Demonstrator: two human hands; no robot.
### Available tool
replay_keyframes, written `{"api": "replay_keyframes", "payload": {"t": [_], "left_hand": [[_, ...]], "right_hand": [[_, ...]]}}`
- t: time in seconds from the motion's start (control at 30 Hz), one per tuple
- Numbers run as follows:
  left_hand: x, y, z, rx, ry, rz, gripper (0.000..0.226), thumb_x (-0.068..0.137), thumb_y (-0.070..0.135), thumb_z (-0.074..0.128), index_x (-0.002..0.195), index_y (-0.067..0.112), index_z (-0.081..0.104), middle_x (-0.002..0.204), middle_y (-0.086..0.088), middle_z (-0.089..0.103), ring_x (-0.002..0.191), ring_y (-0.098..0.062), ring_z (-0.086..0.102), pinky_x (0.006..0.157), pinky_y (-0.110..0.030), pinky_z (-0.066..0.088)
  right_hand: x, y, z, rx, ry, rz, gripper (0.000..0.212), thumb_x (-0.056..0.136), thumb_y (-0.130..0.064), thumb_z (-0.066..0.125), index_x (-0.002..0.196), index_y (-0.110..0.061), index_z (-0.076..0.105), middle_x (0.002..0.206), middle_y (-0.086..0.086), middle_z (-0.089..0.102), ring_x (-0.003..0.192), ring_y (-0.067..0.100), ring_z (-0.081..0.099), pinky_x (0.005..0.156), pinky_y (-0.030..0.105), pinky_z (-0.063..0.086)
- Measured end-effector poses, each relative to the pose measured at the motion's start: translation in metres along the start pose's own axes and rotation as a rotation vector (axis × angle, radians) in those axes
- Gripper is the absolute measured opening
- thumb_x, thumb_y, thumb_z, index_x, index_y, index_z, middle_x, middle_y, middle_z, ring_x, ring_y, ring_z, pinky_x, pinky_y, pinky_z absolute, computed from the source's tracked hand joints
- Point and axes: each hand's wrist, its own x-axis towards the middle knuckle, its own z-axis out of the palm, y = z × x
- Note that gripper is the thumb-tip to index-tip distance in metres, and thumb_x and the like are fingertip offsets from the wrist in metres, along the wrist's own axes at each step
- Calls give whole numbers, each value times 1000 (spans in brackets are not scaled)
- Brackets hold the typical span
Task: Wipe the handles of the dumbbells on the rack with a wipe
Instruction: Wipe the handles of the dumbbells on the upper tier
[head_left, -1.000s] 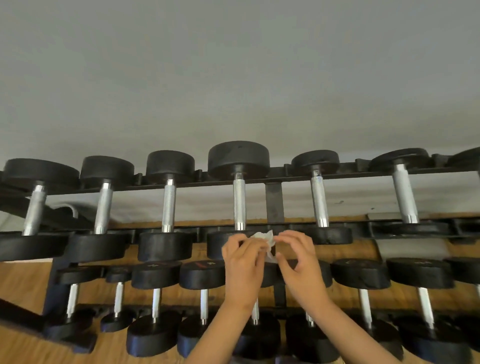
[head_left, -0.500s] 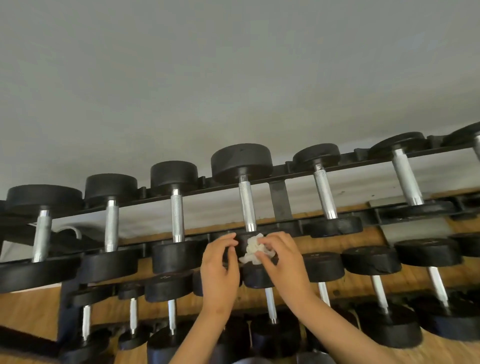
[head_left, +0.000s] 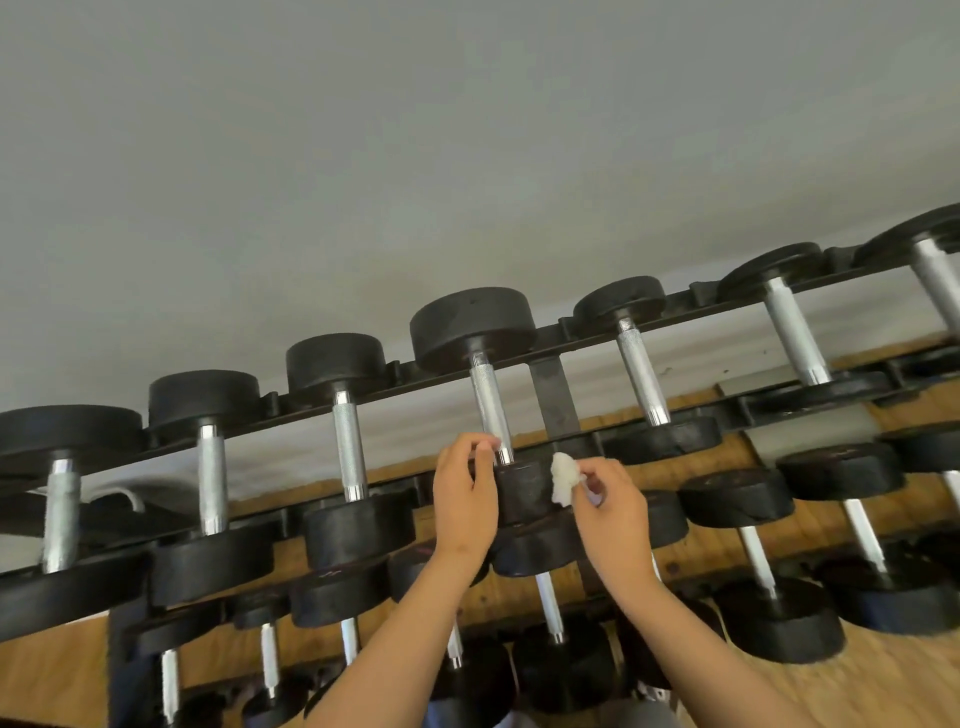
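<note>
- Reaching up from the lower edge of the view, a person's two bare forearms are meeting in front of a black two-tier rack (head_left: 553, 400) of dumbbells.
- The right hand (head_left: 615, 519) is pinching a small crumpled white wipe (head_left: 563, 478) between thumb and fingers (head_left: 597, 467), so the fingers are closed on the wipe.
- The wipe is sticking out just to the left of those fingers, in front of the near black head (head_left: 522, 491) of the centre dumbbell, which is sitting between the two hands.
- The left hand (head_left: 465, 499) is curling its fingers (head_left: 480, 449) inward, with the tips lying right against the lower end of that dumbbell's silver handle (head_left: 491, 410).
- Whether the left fingers are gripping the handle or only touching it cannot be told.
- The handle is rising away above the left fingertips, towards a large round far head (head_left: 472, 327).
- More dumbbells are lining the upper tier (head_left: 348, 447) to the left of the left fingers and to the right of the right fingers.
- A lower tier of dumbbells (head_left: 756, 551) is sitting below both hands.
- A plain grey wall (head_left: 467, 130) is filling the view above the fingers, and a wooden floor (head_left: 883, 691) is showing below and to their right.
</note>
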Motion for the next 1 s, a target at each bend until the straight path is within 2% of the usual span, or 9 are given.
{"api": "replay_keyframes", "payload": {"t": [0.1, 0.2, 0.3, 0.37, 0.47, 0.57, 0.73, 0.87, 1.0], "left_hand": [[6, 0, 11, 65, 95, -49, 24, 100, 28, 46, 91, 17, 65, 90, 7, 67, 88, -6, 60, 74, -9, 40], [6, -3, 12, 108, 93, -50, 22, 98, 24, 48, 85, 17, 64, 85, 7, 68, 84, -7, 61, 69, -8, 37], [7, -4, 12, 133, 101, -62, 22, 98, 23, 48, 84, 16, 64, 84, 7, 67, 82, -7, 60, 68, -8, 36], [7, -3, 13, 126, 117, -65, 23, 99, 22, 47, 83, 16, 63, 84, 7, 67, 81, -6, 60, 67, -6, 35], [6, -4, 14, 75, 146, -73, 25, 99, 23, 44, 81, 16, 61, 81, 5, 65, 81, -8, 59, 71, -16, 42], [7, -7, 17, -36, 220, -171, 27, 98, 30, 42, 85, 17, 61, 86, 1, 66, 88, -15, 60, 81, -30, 48], [11, -8, 17, -101, 261, -322, 23, 99, 30, 48, 87, 17, 62, 94, 0, 65, 93, -16, 59, 89, -38, 49], [10, -3, 15, -54, 286, -352, 19, 99, 29, 49, 92, 17, 62, 103, -1, 58, 88, -6, 53, 89, -35, 45], [11, -7, 16, -32, 282, -351, 16, 97, 27, 51, 88, 21, 61, 102, -1, 61, 86, -6, 56, 87, -35, 48]], "right_hand": [[10, 17, -1, 34, -21, 139, 21, 89, 2, 61, 92, -19, 62, 90, -4, 61, 89, 12, 61, 68, 6, 43], [18, 27, -1, -4, -77, 190, 19, 89, 2, 61, 102, -11, 66, 95, 0, 63, 94, 16, 61, 69, 8, 41], [12, 20, -2, 21, -65, 137, 25, 93, 2, 55, 114, -8, 66, 103, -2, 62, 95, 7, 58, 80, 10, 46], [3, 13, -2, 53, -48, 71, 25, 94, -4, 57, 117, -9, 65, 113, -7, 59, 103, 2, 55, 91, 7, 42], [-8, 8, 3, 8, -64, -31, 22, 90, -19, 67, 112, -19, 65, 119, -17, 53, 111, -4, 49, 93, 6, 36], [-3, 3, 7, -15, -75, -102, 20, 85, -22, 73, 103, -21, 65, 115, -22, 50, 112, -11, 43, 91, 1, 34], [23, -7, 12, -28, -94, -206, 13, 84, -17, 74, 94, -19, 66, 103, -20, 55, 103, 0, 50, 89, 4, 35], [59, -26, 25, 80, -127, -59, 4, 90, -23, 67, 94, -22, 66, 95, -12, 63, 93, 3, 58, 78, 10, 41], [99, -40, 47, 146, -120, 33, 6, 94, -22, 61, 89, -19, 65, 83, -10, 62, 79, 2, 58, 66, 13, 41]]}}
